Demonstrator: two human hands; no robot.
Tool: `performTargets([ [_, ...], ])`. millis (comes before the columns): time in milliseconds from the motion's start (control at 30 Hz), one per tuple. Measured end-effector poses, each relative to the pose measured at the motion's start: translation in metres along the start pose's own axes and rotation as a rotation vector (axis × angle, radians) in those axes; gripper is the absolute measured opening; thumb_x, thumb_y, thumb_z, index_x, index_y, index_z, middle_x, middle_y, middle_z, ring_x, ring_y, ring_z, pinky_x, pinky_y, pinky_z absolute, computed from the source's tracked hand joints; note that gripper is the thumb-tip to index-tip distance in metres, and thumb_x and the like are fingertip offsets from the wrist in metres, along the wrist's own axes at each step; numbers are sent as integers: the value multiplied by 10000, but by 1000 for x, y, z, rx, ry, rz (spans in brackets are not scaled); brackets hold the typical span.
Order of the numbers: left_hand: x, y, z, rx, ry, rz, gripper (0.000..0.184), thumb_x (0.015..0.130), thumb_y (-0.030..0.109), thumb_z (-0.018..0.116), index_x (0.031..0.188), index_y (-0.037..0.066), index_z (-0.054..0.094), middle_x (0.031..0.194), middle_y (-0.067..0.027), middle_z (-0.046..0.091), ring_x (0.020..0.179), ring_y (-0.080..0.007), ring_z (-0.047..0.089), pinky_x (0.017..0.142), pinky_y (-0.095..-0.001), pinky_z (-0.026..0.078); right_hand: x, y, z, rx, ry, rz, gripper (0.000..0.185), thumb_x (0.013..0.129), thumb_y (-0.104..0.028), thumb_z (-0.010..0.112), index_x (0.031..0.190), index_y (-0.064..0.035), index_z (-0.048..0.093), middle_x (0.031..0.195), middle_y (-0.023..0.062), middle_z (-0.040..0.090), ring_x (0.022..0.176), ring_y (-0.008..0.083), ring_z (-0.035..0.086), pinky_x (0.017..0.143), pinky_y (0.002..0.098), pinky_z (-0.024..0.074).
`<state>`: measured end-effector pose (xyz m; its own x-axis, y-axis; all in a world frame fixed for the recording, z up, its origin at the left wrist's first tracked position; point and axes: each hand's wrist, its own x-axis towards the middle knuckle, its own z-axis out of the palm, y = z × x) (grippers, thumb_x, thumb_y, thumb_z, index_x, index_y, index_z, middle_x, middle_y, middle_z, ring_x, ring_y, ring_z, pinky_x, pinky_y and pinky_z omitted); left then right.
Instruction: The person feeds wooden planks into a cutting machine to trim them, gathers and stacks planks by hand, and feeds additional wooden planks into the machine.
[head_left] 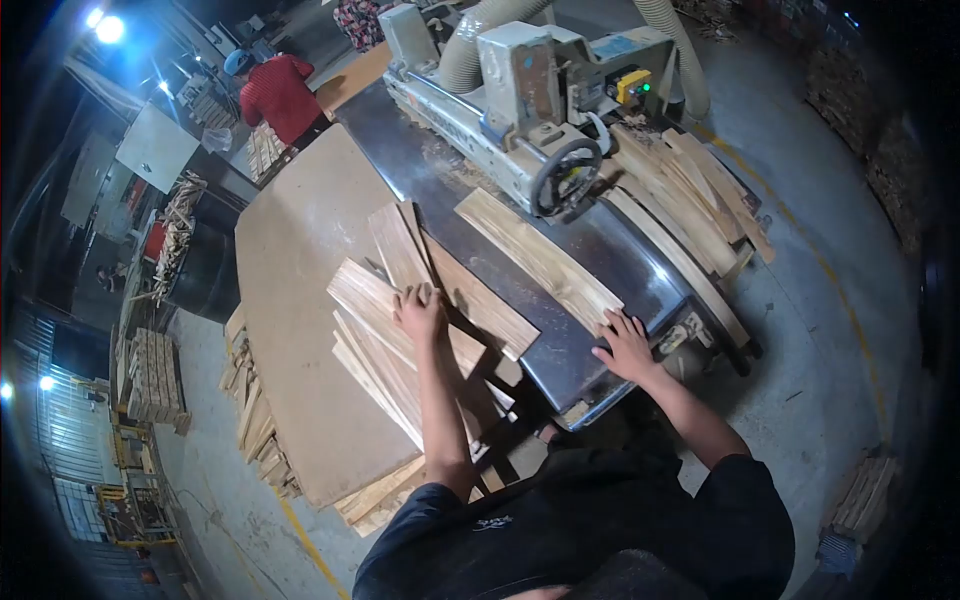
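My left hand [418, 312] is over a fanned stack of pale wooden boards [365, 285], its fingers bent over the edge of an upper board; its underside is hidden. Beside it, more boards lie askew, one reaching onto the dark metal table [560, 365]. My right hand [627, 347] lies with fingers spread on the near end of a long wooden plank [540, 255]. That plank rests flat on the metal table, its far end close to the machine [520, 120] with a black handwheel [566, 178].
A brown sheet-topped table [300, 240] adjoins the metal table on the left. Wood strips [690, 190] lie right of the machine. Ribbed hoses [480, 45] rise above it. A person in a red top [280, 95] stands at the far left. Stacked wood [155, 375] sits on the floor.
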<state>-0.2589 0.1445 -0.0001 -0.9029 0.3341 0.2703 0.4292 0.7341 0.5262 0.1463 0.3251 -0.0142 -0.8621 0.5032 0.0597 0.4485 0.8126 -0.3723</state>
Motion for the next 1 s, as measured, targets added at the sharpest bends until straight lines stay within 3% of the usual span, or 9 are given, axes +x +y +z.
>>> performTargets([
  [100, -34, 35, -11, -108, -103, -135, 465, 827, 429, 732, 1186, 134, 713, 1222, -156, 662, 1284, -358, 513, 1100, -501, 350, -62, 29, -6, 7, -28, -7, 571, 878, -365, 700, 1376, -130, 546, 1523, 164, 378, 1447, 373, 289, 1142, 585, 256],
  [167, -93, 82, 5, -249, 81, 159, 489, 829, 427, 734, 1200, 111, 701, 1243, -185, 643, 1248, -346, 546, 1074, -486, 388, -103, 41, -18, 20, -21, -11, 586, 868, -350, 708, 1384, -132, 535, 1533, 159, 364, 1453, 369, 278, 1139, 600, 252],
  [233, -167, 150, 19, -193, -65, 234, 571, 835, 445, 724, 1279, 95, 645, 1304, -247, 588, 1292, -396, 497, 1100, -536, 338, -130, 60, -26, 52, -23, -62, 562, 872, -339, 699, 1374, -136, 546, 1497, 156, 396, 1421, 366, 324, 1130, 607, 260],
  [367, -304, 237, 125, 26, -258, 111, 809, 814, 589, 685, 1456, 133, 499, 1558, -336, 268, 1464, -494, 221, 1135, -635, 194, -160, 105, -45, 180, -34, -221, 486, 870, -333, 707, 1293, -111, 617, 1460, 154, 423, 1380, 343, 370, 1114, 550, 302],
  [400, -322, 256, 134, -29, -166, 125, 888, 767, 662, 691, 1475, 166, 486, 1593, -325, 195, 1497, -464, 165, 1144, -639, 168, -163, 110, -55, 226, -43, -214, 466, 866, -317, 716, 1260, -83, 636, 1424, 164, 448, 1359, 356, 383, 1100, 513, 329],
  [533, -337, 294, 157, 23, -145, 67, 915, 735, 689, 706, 1489, 223, 476, 1596, -319, 198, 1503, -446, 160, 1143, -652, 148, -166, 151, -61, 366, -52, -155, 479, 867, -290, 728, 1252, -24, 624, 1400, 199, 453, 1338, 407, 384, 1095, 514, 340],
  [700, -330, 308, 159, 77, -216, 46, 905, 754, 741, 648, 1503, 272, 453, 1621, -277, 174, 1512, -434, 138, 1153, -648, 120, -149, 184, -62, 216, -3, -221, 561, 871, -302, 732, 1301, 28, 586, 1488, 256, 378, 1395, 433, 340, 1130, 539, 300],
  [733, -329, 306, 157, 85, -248, 54, 913, 757, 754, 634, 1512, 280, 438, 1626, -270, 166, 1515, -431, 127, 1158, -645, 110, -147, 186, -59, 218, -52, -213, 584, 894, -341, 694, 1341, 12, 568, 1542, 260, 328, 1424, 440, 312, 1130, 545, 290],
  [1000, -311, 308, 161, 122, -328, 33, 989, 743, 841, 573, 1552, 315, 356, 1629, -279, 138, 1526, -429, 74, 1160, -644, 83, -134, 184, -53, 173, -104, -184, 578, 874, -313, 696, 1338, 12, 579, 1556, 253, 295, 1445, 415, 291, 1155, 561, 251],
])
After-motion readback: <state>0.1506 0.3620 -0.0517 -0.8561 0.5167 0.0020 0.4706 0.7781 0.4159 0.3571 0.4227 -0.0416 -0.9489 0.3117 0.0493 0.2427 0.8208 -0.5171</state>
